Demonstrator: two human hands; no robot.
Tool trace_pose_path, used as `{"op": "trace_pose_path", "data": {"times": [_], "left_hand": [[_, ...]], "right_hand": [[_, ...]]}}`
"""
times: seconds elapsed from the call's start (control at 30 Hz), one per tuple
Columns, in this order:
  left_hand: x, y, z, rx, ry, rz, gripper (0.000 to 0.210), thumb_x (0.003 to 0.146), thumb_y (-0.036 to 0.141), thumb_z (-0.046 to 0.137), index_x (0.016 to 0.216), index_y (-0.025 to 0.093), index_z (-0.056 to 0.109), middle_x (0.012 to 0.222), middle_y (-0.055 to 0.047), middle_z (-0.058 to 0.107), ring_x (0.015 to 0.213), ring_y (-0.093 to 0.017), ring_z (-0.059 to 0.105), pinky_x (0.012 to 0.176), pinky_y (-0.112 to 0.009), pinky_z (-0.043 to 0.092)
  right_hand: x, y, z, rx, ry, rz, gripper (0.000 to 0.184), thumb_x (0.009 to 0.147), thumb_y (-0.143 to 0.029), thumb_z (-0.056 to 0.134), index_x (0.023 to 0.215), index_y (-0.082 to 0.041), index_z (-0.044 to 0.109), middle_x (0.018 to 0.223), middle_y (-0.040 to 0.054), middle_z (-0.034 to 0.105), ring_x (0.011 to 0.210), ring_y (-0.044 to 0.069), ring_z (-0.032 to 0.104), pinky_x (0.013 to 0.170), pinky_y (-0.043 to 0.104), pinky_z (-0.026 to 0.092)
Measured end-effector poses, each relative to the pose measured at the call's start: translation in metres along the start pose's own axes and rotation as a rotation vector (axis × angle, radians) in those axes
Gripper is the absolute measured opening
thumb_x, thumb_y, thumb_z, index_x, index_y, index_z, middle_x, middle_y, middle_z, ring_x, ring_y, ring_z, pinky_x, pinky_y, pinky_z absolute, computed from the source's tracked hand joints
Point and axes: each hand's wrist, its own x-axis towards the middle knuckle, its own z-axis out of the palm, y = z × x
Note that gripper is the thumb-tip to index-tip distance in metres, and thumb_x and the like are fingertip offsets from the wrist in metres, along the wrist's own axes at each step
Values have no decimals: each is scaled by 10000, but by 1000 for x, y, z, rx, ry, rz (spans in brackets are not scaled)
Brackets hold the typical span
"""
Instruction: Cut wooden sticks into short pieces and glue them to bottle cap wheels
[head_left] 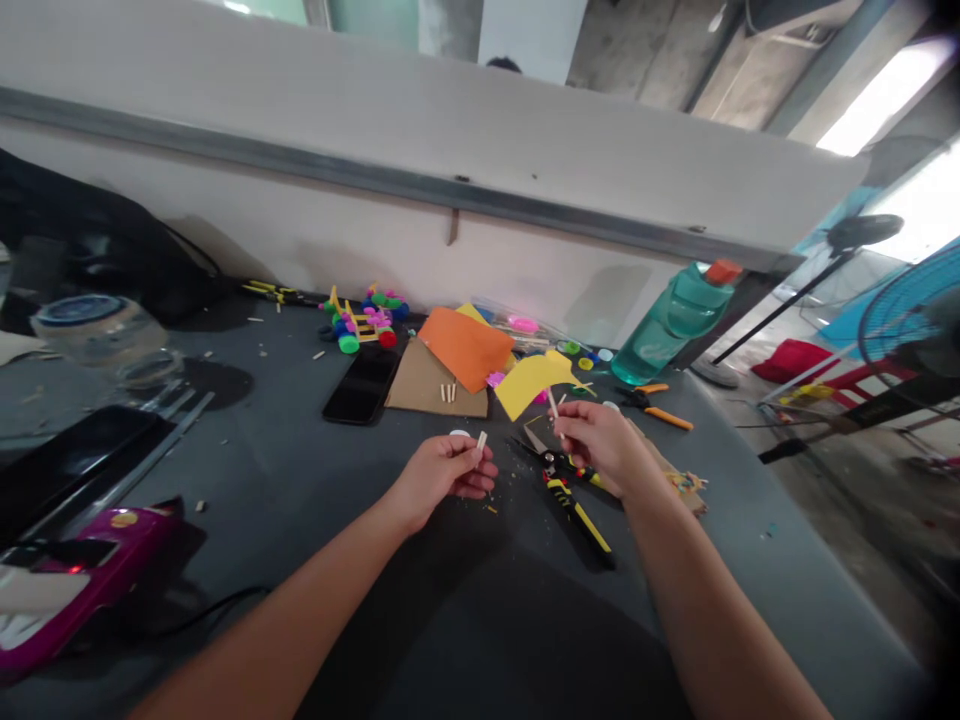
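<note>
My left hand [442, 468] is closed in a pinch on a short pale stick piece [482, 439] that pokes up past the thumb. To the right, my right hand [600, 442] grips a thin pale stick [553, 402] between thumb and fingers. A curved yellow sheet [531, 383] shows at the upper end of that stick; whether the two are joined I cannot tell. Below and between the hands lie cutters with black and yellow handles [574, 515]. Several short stick pieces [448, 393] rest on a cardboard piece [420, 378], partly under an orange sheet [469, 345].
A black phone [362, 385] lies left of the cardboard, near colourful toy-like assemblies [364, 318]. At the back right stand a teal bottle [671, 320] and orange-handled pliers [667, 410]. Far left are a clear jar [105, 340] and a purple device [97, 570] with a cable.
</note>
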Motion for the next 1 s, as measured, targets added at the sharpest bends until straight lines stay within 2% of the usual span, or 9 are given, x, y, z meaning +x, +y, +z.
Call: {"op": "trace_pose_path", "data": {"times": [0.1,0.2,0.27,0.37,0.53,0.67,0.83,0.93,1.0], "left_hand": [[0,1,-1,-10,33,23,160,791,265,593,832,111,601,745,-64,666,606,-119,629,598,-256,526],[0,2,-2,-16,86,42,151,799,254,584,852,115,612,762,-68,674,617,-122,635,598,-253,528],[0,3,-2,-33,104,40,147,798,250,588,856,117,615,778,-73,679,633,-127,642,603,-251,529],[0,3,-1,-77,79,23,156,789,257,606,857,117,620,808,-84,685,668,-136,651,617,-249,529],[-1,1,-1,-94,20,29,186,781,279,619,879,121,624,835,-97,690,717,-152,659,638,-250,528],[-1,1,0,-88,21,24,194,779,287,621,874,119,628,857,-100,681,723,-155,658,617,-238,525],[-1,-7,12,-158,36,21,167,770,275,624,834,123,599,807,-75,647,781,-181,647,659,-291,541],[0,-16,22,-253,78,79,142,771,268,613,807,145,551,748,-32,606,716,-147,624,653,-310,546],[0,-20,27,-264,86,93,151,778,286,595,787,150,529,640,10,542,588,-109,575,590,-292,544]], "right_hand": [[-1,5,10,168,-73,63,156,601,-195,579,750,-170,538,504,-58,472,399,65,399,309,164,290],[-5,10,24,45,-252,155,165,592,-153,570,757,-158,556,524,-45,504,387,63,418,292,161,310],[-10,11,32,24,-324,146,176,615,-158,570,790,-155,564,560,-36,532,394,62,441,292,156,321],[-15,8,38,129,-355,101,192,655,-193,591,838,-167,542,635,-22,576,451,76,525,309,144,330],[-16,11,44,203,-364,82,186,700,-283,619,799,-181,499,690,6,618,581,142,628,350,158,359],[-15,13,47,200,-334,-11,178,712,-326,627,780,-183,546,695,-9,608,593,118,596,393,165,368],[-14,20,54,154,-183,-144,144,671,-305,665,730,-181,623,635,-24,590,573,100,521,464,194,373],[-17,29,67,154,-108,-191,142,661,-302,669,738,-185,642,662,-13,615,594,118,532,538,232,409],[-20,31,75,147,-112,-187,154,681,-321,646,756,-186,635,610,-16,601,561,130,535,536,251,417]]}}
